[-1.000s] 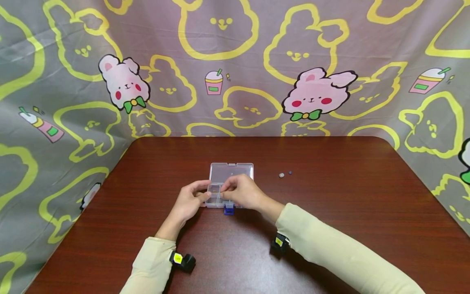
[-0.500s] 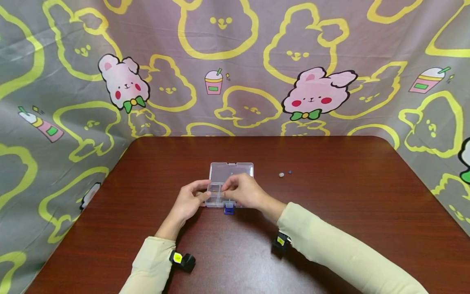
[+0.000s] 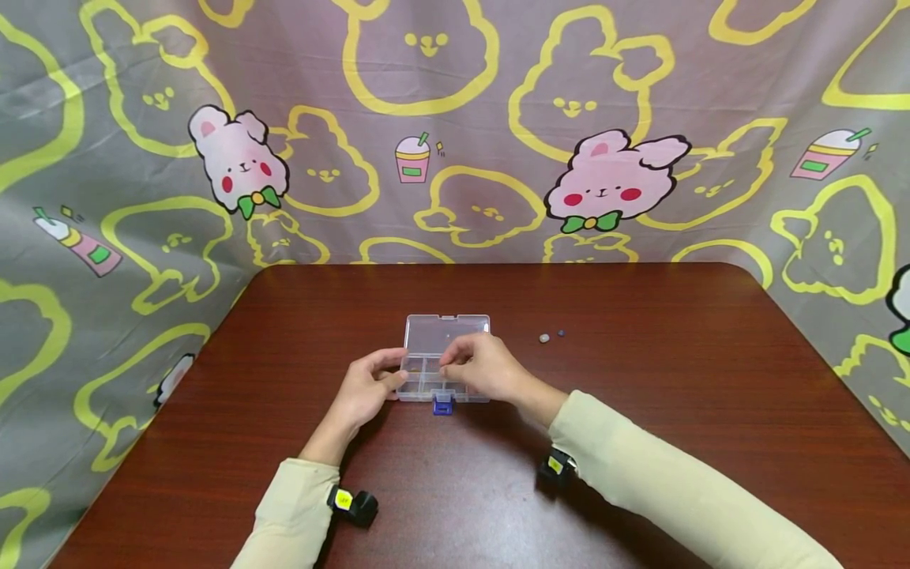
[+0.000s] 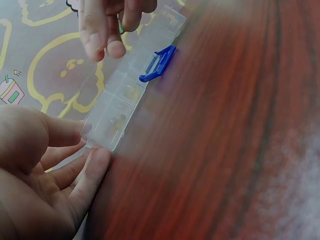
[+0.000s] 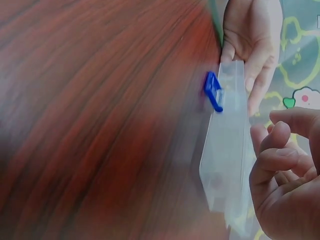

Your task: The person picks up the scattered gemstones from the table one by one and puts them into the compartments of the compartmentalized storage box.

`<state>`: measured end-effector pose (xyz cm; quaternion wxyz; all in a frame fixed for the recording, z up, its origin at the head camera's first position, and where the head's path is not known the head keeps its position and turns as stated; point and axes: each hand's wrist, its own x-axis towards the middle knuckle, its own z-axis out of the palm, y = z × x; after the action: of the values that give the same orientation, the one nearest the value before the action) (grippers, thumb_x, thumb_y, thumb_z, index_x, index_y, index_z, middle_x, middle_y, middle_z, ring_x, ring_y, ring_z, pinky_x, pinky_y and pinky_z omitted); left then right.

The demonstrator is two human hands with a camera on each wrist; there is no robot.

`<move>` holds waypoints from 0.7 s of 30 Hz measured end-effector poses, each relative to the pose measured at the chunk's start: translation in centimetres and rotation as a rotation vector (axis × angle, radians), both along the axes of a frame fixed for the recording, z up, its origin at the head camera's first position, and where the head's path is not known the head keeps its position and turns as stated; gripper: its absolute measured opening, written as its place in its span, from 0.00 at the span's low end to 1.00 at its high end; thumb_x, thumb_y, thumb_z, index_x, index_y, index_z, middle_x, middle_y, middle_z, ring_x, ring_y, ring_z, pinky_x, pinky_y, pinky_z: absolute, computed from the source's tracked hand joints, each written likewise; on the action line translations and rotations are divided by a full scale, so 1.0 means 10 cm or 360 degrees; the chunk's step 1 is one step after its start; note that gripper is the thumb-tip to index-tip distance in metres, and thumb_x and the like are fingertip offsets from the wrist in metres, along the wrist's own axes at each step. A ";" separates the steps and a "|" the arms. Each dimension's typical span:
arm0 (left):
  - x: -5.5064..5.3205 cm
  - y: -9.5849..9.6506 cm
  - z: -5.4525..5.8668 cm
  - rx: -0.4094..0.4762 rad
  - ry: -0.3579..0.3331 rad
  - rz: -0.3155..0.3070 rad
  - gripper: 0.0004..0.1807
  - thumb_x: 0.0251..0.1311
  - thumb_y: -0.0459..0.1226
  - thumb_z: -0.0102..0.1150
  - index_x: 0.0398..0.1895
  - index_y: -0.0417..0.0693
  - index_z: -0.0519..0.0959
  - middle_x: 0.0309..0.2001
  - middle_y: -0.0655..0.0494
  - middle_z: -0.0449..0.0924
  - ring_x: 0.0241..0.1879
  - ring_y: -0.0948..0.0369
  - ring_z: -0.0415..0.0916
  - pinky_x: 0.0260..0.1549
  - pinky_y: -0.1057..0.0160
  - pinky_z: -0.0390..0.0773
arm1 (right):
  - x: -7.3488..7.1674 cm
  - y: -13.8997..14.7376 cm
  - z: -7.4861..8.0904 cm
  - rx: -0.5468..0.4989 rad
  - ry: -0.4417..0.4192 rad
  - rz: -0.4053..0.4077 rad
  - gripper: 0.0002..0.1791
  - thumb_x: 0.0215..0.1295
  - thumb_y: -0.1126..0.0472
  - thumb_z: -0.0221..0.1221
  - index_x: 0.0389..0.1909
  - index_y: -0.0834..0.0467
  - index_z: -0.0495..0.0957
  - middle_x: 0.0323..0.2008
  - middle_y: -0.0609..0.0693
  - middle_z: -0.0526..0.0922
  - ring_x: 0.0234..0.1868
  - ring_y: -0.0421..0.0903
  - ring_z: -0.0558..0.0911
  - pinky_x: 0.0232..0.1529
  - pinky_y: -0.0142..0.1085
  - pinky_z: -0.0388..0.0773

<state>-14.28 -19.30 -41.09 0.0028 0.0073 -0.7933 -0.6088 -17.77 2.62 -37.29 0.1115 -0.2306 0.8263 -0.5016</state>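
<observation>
A clear plastic compartment box [image 3: 432,386] stands with its lid [image 3: 448,332] raised at the back and a blue latch [image 3: 442,406] on its front. My left hand [image 3: 366,391] grips the box's left end, thumb at the near side and fingers behind. Over the middle compartments hovers my right hand [image 3: 483,365], its fingers loosely bent. Nothing shows between those fingertips in the right wrist view, and they look apart in the left wrist view. Small yellowish pieces [image 4: 119,122] show blurrily through the box's front wall.
A small whitish stone [image 3: 544,338] and a smaller dark bluish one [image 3: 561,333] lie on the brown table [image 3: 640,379], right of the box. A patterned cloth [image 3: 455,126] hangs behind the table.
My right hand has shifted slightly to the right over the box, uncovering more of the middle compartments. The left hand and the box have stayed put.
</observation>
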 end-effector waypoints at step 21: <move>-0.01 0.01 -0.01 -0.0027 -0.0004 0.0016 0.20 0.63 0.24 0.60 0.59 0.33 0.78 0.56 0.34 0.79 0.36 0.59 0.80 0.29 0.66 0.80 | -0.17 0.74 -0.09 0.0010 0.0020 -0.0265 0.03 0.61 0.67 0.66 0.34 0.64 0.84 0.26 0.59 0.84 0.14 0.43 0.73 0.17 0.34 0.72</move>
<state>-14.34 -19.23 -41.20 0.0051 0.0121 -0.7983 -0.6022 -19.51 10.04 -38.18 0.0648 -0.1641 0.8448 -0.5051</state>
